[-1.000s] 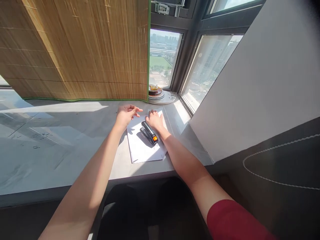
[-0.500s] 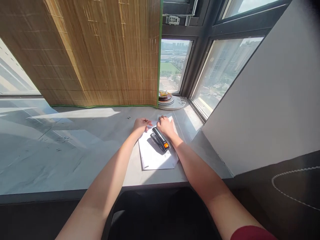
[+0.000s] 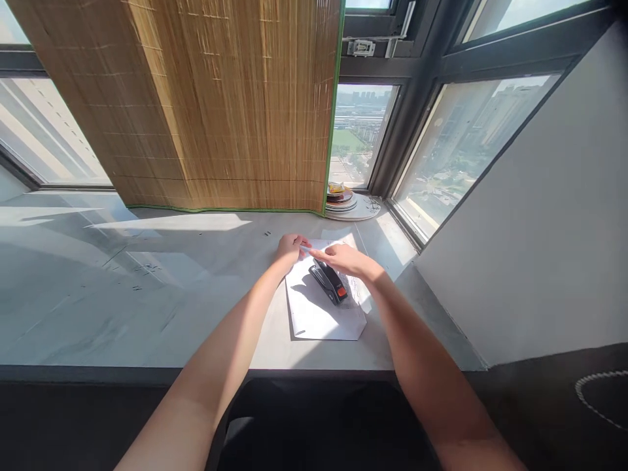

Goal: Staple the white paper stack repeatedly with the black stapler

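Note:
A black stapler [image 3: 330, 282] with an orange end lies on a stack of white paper [image 3: 321, 311] on the grey window ledge. My left hand [image 3: 290, 247] rests at the paper's far left corner with its fingers curled against the sheet. My right hand [image 3: 346, 258] hovers just above the stapler's far end, fingers stretched toward the left hand and holding nothing. The fingertips of the two hands almost meet.
The ledge [image 3: 147, 288] runs wide to the left, with small staples scattered on it. A stack of plates [image 3: 349, 203] sits in the window corner. A bamboo blind [image 3: 220, 111] hangs behind. A grey wall [image 3: 540, 229] closes the right side.
My right hand has lifted off the paper and now reaches left over the stapler. My left hand came down onto the paper's corner and curled. The view shifted left.

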